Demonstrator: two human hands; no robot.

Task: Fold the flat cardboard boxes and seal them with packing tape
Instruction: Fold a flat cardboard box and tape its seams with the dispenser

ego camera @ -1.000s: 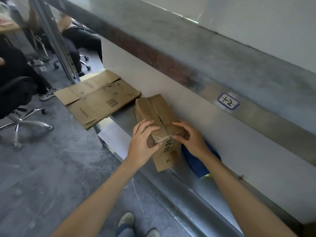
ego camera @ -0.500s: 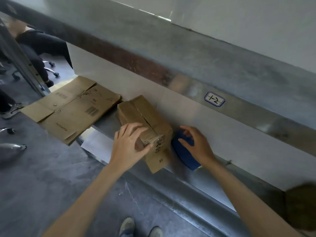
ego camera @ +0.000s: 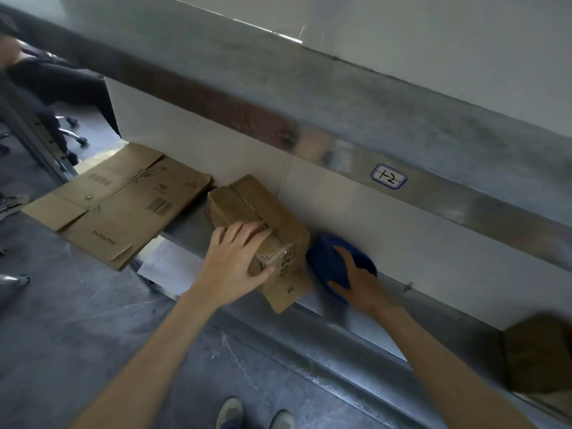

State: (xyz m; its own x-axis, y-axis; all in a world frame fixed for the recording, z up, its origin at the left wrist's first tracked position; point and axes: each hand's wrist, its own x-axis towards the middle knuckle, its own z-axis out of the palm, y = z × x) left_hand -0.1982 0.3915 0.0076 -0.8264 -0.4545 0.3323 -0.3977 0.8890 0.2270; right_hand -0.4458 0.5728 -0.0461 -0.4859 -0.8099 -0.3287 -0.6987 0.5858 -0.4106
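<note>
A folded cardboard box (ego camera: pixel 260 212) lies on the metal bench (ego camera: pixel 371 329), its far side close against the white back panel (ego camera: pixel 356 218) and its near corner hanging over the bench's near edge. The top flaps meet in a seam that runs along its length. The left hand (ego camera: pixel 235 264) grasps the box's near end, with the fingers curled over the top across the seam and the thumb pressed against the end face. Just right of the box, touching or nearly touching it, a blue rounded object (ego camera: pixel 325 258) rests on the bench against the panel; what it is cannot be told. The right hand (ego camera: pixel 362 280) grasps it, with one finger stretched over its top and the thumb at its near edge. To the left of the box a flat cardboard box (ego camera: pixel 117 202) lies unfolded, jutting out over the floor. A label marked "1-2" (ego camera: pixel 388 177) sits on the metal rail above the panel. At the far right a blurred brown box (ego camera: pixel 538 354) shows. The person's shoes (ego camera: pixel 229 413) stand on the grey floor below.
</note>
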